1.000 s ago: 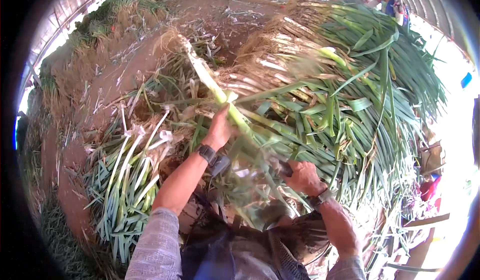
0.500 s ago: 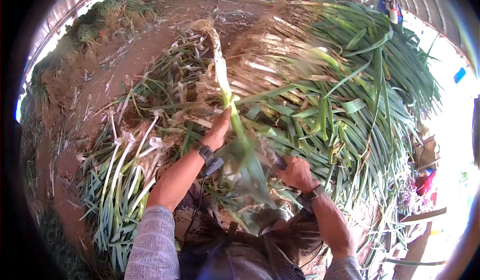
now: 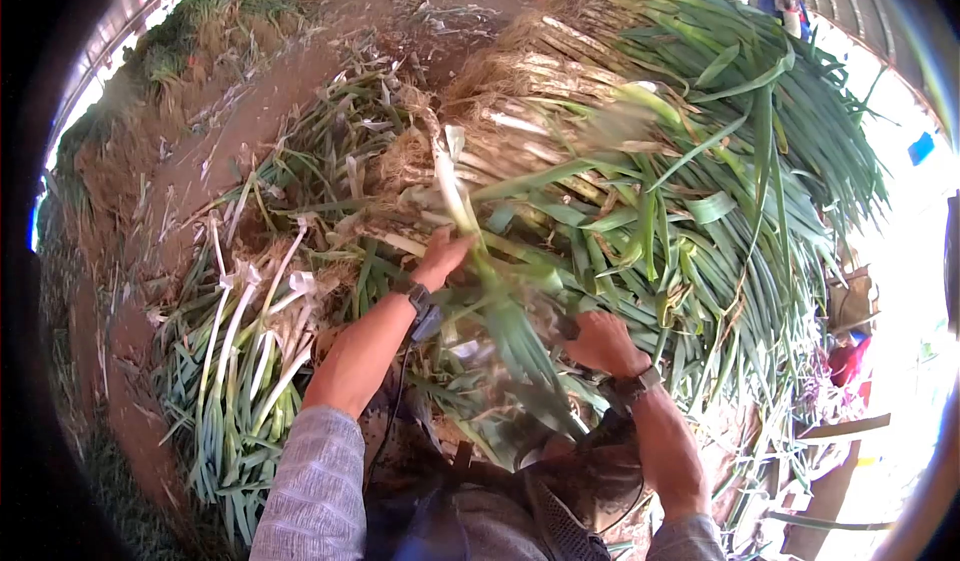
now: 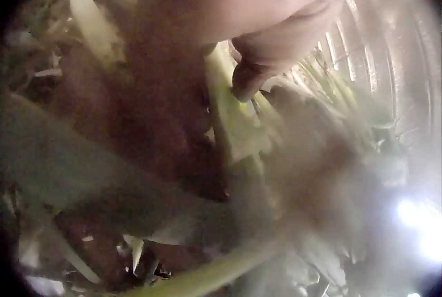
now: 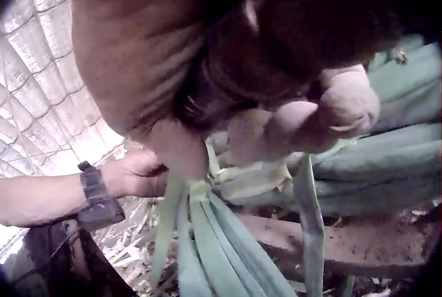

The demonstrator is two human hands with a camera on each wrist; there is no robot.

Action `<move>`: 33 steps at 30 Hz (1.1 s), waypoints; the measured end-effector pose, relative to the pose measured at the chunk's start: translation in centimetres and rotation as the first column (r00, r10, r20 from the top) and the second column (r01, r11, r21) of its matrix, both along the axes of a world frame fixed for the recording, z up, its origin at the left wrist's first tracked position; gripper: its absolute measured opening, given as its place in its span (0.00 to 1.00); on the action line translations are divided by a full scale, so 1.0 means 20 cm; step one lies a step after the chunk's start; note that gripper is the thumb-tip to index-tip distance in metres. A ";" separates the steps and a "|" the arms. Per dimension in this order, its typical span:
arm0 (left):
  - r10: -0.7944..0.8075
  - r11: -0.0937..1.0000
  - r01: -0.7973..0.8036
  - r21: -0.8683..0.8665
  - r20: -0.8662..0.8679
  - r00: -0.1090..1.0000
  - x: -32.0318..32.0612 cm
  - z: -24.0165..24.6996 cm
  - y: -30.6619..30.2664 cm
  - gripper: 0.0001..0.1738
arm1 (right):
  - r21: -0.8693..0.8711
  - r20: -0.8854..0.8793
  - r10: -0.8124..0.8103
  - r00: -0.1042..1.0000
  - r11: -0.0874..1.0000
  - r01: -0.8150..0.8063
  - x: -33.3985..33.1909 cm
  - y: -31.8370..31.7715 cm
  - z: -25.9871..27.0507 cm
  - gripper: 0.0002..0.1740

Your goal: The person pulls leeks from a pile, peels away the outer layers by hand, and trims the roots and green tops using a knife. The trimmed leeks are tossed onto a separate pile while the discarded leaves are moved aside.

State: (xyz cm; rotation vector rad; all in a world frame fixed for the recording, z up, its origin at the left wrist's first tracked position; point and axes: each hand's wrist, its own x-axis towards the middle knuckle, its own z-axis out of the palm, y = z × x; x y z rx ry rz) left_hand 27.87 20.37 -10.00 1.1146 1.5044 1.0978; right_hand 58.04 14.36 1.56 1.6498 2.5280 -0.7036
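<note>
Left of the big heap of green-leaved leeks (image 3: 760,151), holds one long white-and-green leek (image 3: 448,181) in the curled fingers of the left hand (image 3: 440,259), roots far and slightly left, leaves slanting near and right. Shows a pale, brown-marked shank and blurred, fanned leaves. Sits nearer than in the earlier frame. Curls the right hand (image 3: 605,346) round a dark object (image 5: 199,100).
</note>
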 end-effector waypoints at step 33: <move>0.141 0.959 -0.179 0.221 0.176 0.974 0.01 0.37 -0.04 0.13 | -0.015 -0.311 -0.047 0.949 0.999 0.045 -0.05 0.01 0.14 0.19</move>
